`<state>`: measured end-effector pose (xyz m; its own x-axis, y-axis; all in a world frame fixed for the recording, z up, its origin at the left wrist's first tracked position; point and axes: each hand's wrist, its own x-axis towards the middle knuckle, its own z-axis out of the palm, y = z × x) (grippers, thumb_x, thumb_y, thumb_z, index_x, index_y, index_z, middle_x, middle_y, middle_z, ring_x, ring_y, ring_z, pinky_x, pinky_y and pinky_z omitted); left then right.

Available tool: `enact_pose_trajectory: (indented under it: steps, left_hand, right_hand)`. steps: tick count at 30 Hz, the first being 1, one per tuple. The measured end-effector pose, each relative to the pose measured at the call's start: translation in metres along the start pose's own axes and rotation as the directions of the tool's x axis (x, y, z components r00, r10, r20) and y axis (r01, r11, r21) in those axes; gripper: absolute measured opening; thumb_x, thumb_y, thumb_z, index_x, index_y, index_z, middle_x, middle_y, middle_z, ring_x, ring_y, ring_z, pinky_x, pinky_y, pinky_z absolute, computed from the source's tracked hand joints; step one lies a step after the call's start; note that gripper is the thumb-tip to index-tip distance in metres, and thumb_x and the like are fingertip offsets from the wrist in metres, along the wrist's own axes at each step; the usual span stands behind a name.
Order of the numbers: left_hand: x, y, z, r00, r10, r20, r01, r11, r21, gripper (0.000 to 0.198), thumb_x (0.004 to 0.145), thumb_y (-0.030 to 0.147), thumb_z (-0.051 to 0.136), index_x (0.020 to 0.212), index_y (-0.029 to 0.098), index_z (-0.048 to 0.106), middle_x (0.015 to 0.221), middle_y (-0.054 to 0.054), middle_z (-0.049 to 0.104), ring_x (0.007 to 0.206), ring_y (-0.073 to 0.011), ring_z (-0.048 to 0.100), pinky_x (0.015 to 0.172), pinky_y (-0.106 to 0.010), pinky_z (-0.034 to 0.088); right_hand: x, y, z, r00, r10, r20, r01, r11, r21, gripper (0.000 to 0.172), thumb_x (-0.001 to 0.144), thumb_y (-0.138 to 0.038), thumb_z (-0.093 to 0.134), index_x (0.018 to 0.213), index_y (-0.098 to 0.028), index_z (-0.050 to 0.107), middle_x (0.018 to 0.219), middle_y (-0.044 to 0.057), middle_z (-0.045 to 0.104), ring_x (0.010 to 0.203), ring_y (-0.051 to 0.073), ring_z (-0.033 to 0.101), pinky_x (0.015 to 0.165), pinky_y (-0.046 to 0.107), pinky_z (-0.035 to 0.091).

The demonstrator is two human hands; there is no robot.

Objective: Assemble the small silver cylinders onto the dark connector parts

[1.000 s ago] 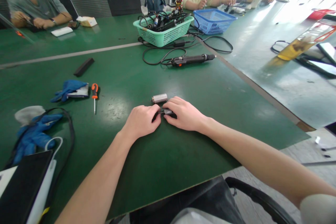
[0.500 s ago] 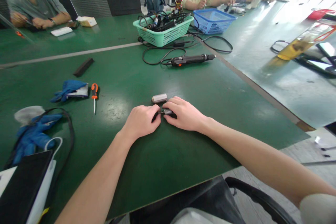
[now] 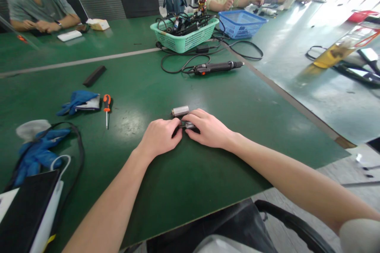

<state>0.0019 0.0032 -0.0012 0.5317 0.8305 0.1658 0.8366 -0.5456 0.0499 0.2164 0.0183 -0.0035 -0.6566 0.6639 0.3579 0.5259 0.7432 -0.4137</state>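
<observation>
My right hand (image 3: 209, 128) is closed around a small silver metal cylinder (image 3: 190, 125), low over the green table. Only a short stretch of its side shows between thumb and fingers. At the cylinder's left end, my left hand (image 3: 160, 136) is closed in a pinch, thumb against fingers; what it grips is hidden. A second silver cylinder (image 3: 180, 111) with a yellowish end lies on the table just beyond my fingertips.
An orange-and-black screwdriver (image 3: 107, 108), blue gloves (image 3: 79, 102) and a dark bar (image 3: 94, 75) lie to the left. Farther back are a black electric screwdriver (image 3: 218, 68) with its cord, a green basket (image 3: 185, 41) of tools and a blue basket (image 3: 242, 25). Several people sit across the table.
My right fingers have shifted very slightly to the left over the cylinder. My left hand has hardly moved.
</observation>
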Motion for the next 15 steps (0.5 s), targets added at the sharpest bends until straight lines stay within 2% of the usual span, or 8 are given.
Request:
enact_pose_trajectory:
  steps: [6, 11, 15]
  left_hand:
    - [0.000, 0.000, 0.000, 1.000, -0.029, 0.008, 0.029, 0.999, 0.018, 0.023, 0.096, 0.036, 0.045, 0.098, 0.020, 0.062, 0.085, -0.004, 0.073, 0.069, -0.0210, 0.065, 0.061, -0.032, 0.039]
    - [0.000, 0.003, -0.003, 0.999, -0.039, 0.008, 0.039, 0.999, -0.022, 0.024, 0.093, 0.037, 0.048, 0.105, 0.021, 0.061, 0.086, -0.004, 0.073, 0.069, -0.0211, 0.066, 0.062, -0.032, 0.041]
    - [-0.002, 0.005, -0.006, 0.999, -0.032, 0.006, 0.032, 0.999, -0.041, 0.027, 0.092, 0.038, 0.049, 0.108, 0.021, 0.061, 0.086, -0.004, 0.073, 0.068, -0.0208, 0.066, 0.063, -0.032, 0.042]
  right_hand:
    - [-0.001, 0.004, -0.001, 0.995, -0.098, 0.017, 0.098, 0.995, 0.015, 0.028, 0.094, -0.020, 0.054, 0.121, -0.020, 0.061, 0.115, 0.011, 0.064, 0.106, 0.026, 0.057, 0.096, 0.044, 0.050]
    - [-0.003, 0.003, -0.006, 0.977, -0.186, 0.101, 0.198, 0.972, -0.126, 0.027, 0.099, -0.021, 0.046, 0.118, -0.022, 0.065, 0.118, 0.013, 0.061, 0.107, 0.026, 0.055, 0.093, 0.043, 0.050]
    - [-0.007, 0.010, -0.021, 0.974, -0.161, 0.160, 0.194, 0.956, -0.220, 0.029, 0.100, -0.021, 0.045, 0.122, -0.021, 0.064, 0.115, 0.012, 0.063, 0.104, 0.026, 0.057, 0.091, 0.042, 0.050]
